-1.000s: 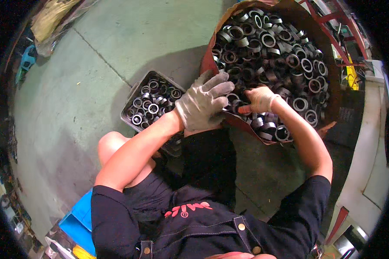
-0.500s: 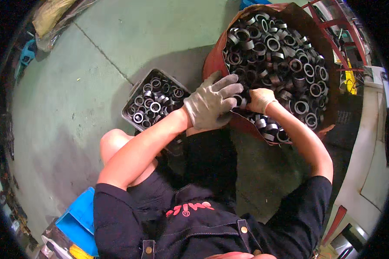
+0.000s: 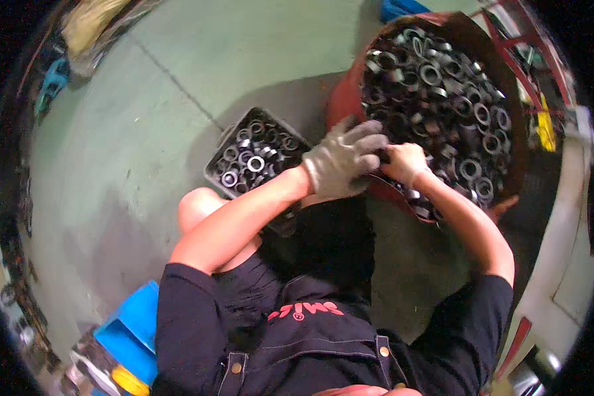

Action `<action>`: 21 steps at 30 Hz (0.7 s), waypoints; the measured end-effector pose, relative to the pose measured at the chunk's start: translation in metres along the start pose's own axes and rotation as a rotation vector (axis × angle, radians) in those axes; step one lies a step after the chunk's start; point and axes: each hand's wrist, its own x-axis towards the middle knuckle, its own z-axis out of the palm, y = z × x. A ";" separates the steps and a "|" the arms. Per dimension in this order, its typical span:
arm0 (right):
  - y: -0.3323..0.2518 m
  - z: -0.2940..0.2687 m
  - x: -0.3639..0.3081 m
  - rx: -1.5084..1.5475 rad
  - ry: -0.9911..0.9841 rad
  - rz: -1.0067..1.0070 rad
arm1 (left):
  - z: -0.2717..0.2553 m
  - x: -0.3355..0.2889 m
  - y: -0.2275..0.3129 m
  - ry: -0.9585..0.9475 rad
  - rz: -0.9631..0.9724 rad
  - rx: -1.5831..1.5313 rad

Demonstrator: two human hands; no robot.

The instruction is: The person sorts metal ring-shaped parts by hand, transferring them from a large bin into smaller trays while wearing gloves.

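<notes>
My left hand (image 3: 346, 158), in a grey work glove, reaches over the near left rim of a big red drum (image 3: 345, 99), its fingers stretched and apart. Dark and shiny metal rings (image 3: 431, 74) are heaped inside that drum. Close to the left fingertips, at the near side of the heap, is my right hand (image 3: 406, 164), in a pale glove. Its fingers are curled closed; what they grip is hidden in the dark gap between the hands. Left of my left hand, a grey bin (image 3: 212, 173) on the floor holds more rings (image 3: 255, 164).
A red metal frame (image 3: 518, 41) and a pale machine panel (image 3: 564, 224) stand beyond the drum on the right. Blue plastic bins (image 3: 129, 327) sit at the lower left. Green floor (image 3: 112, 165) stretches left; a yellowish sack (image 3: 89, 26) lies at the far left.
The whole view has shifted, so everything sits slightly further right. My right hand has drawn a little toward me and nearer the left fingertips; the left hand keeps its place by the drum rim.
</notes>
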 end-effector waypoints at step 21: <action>0.046 0.033 0.043 0.067 -0.044 -0.079 | -0.008 0.013 0.009 -0.064 -0.005 -0.007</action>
